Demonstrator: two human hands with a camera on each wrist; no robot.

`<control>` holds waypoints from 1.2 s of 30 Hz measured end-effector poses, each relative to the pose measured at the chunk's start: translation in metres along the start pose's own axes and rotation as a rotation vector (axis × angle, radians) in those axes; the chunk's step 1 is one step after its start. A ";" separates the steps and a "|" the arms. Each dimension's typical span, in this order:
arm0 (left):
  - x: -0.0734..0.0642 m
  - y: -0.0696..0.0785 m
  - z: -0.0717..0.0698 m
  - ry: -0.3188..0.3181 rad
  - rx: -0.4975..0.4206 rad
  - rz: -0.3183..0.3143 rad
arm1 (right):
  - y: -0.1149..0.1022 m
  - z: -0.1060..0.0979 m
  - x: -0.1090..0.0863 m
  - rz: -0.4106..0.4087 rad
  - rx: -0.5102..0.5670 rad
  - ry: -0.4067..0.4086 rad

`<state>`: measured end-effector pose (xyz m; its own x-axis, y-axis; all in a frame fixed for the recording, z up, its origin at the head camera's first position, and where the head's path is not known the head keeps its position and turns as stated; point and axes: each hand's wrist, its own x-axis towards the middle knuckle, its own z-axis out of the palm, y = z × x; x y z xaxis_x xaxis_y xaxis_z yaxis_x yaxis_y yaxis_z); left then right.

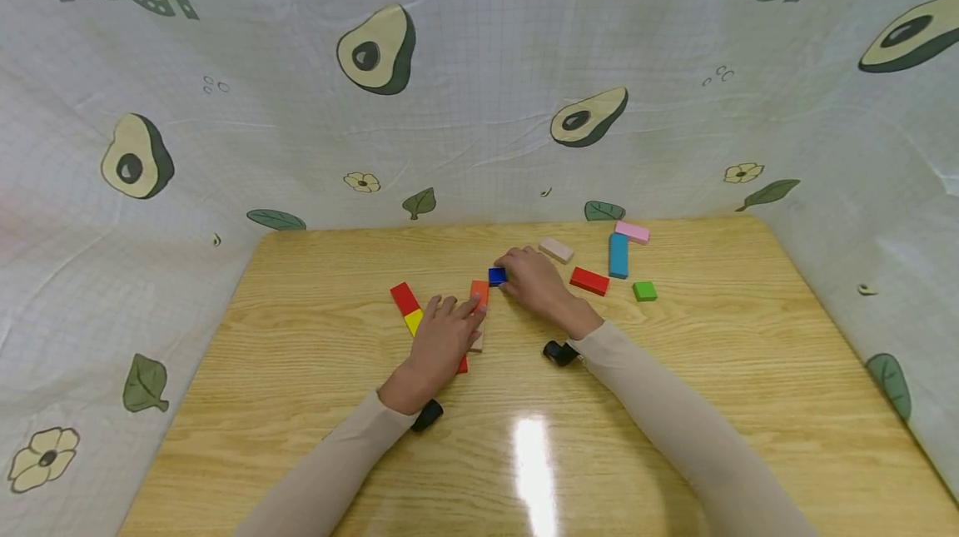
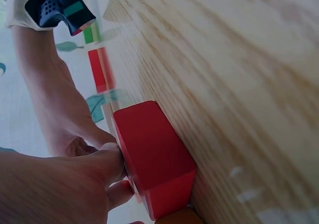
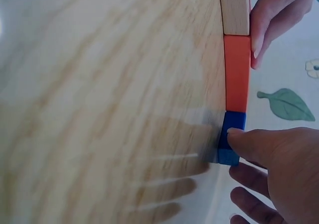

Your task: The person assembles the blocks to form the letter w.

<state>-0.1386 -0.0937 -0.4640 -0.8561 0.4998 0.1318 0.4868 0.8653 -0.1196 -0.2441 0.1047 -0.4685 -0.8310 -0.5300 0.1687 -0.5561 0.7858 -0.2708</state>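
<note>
A small blue block (image 1: 497, 276) is pinched between the thumb and index finger of my right hand (image 1: 534, 280). It lies at the far end of an orange-red block (image 3: 237, 73); in the right wrist view the two seem to touch. Behind that comes a plain wooden block (image 3: 235, 10), end to end with it. My left hand (image 1: 444, 341) rests over this row, its fingers laid out on the orange-red and wooden blocks. Close by its thumb, a red block (image 2: 154, 149) fills the left wrist view. Another red block (image 1: 404, 298) and a yellow block (image 1: 414, 320) slant away beside the left hand, partly covered.
Right of the right hand lie a pale wooden block (image 1: 556, 250), a red block (image 1: 589, 281), a blue block (image 1: 618, 256), a pink block (image 1: 633, 232) and a green block (image 1: 644, 291). A patterned cloth (image 1: 479, 104) rises behind the wooden table (image 1: 674, 404).
</note>
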 end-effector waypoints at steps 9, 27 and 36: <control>0.000 0.000 0.000 0.002 0.006 0.003 | 0.008 -0.012 -0.014 0.078 0.066 0.024; -0.002 0.001 0.002 -0.023 -0.061 -0.029 | 0.052 -0.036 -0.068 0.224 0.042 0.117; -0.003 0.002 0.004 -0.011 -0.070 -0.028 | 0.064 -0.042 -0.091 0.271 0.000 0.096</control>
<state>-0.1363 -0.0937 -0.4684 -0.8712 0.4753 0.1230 0.4732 0.8797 -0.0471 -0.2043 0.2163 -0.4609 -0.9465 -0.2683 0.1792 -0.3138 0.8948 -0.3177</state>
